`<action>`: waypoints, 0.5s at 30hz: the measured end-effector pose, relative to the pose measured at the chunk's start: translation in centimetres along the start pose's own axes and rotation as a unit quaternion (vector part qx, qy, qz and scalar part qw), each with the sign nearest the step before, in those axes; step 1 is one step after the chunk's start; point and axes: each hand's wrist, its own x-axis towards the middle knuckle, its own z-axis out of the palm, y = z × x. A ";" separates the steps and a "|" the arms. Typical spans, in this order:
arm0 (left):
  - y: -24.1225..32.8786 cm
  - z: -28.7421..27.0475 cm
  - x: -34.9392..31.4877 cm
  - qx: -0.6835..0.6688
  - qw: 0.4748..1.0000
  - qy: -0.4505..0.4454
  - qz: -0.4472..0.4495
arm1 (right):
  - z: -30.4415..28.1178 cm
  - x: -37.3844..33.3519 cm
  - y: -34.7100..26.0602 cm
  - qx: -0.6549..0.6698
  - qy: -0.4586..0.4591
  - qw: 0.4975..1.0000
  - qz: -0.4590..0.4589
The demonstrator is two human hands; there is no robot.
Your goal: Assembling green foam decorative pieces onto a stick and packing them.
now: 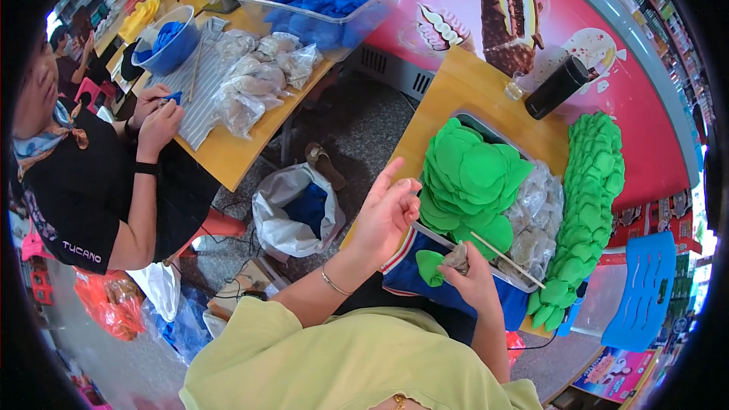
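My left hand (387,216) is raised beside the pile, its index finger stretched out and the others partly bent. Nothing shows in it. My right hand (478,285) pinches a small greyish-beige wad (456,257). A green rounded piece (430,267) sticks out beside that wad. Just beyond my hands, a heap of thin green rounded pieces (471,171) fills much of a tray (524,286). Clear plastic bags (537,209) with greyish contents lie beside the heap. A thin wooden stick (510,260) rests across the tray near my right hand.
Overlapping green pieces (585,220) form a long stack at the right edge, near a black bottle (557,87). A white sack (296,209) stands on the floor at left. Another person (91,175) works with blue pieces at the other table (250,153). A blue stool (634,292) is at right.
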 end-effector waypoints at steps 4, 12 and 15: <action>-0.3 0.7 -0.4 0.085 0.996 -0.025 -0.016 | -0.3 -0.2 -0.4 -0.015 0.003 1.000 0.008; -3.0 0.7 -1.4 0.462 0.826 -0.318 0.056 | -1.8 -1.4 -3.6 0.052 0.006 0.999 -0.014; -3.7 0.4 -1.2 0.473 0.818 -0.325 0.035 | -2.2 -1.9 -2.8 0.072 0.038 0.997 -0.007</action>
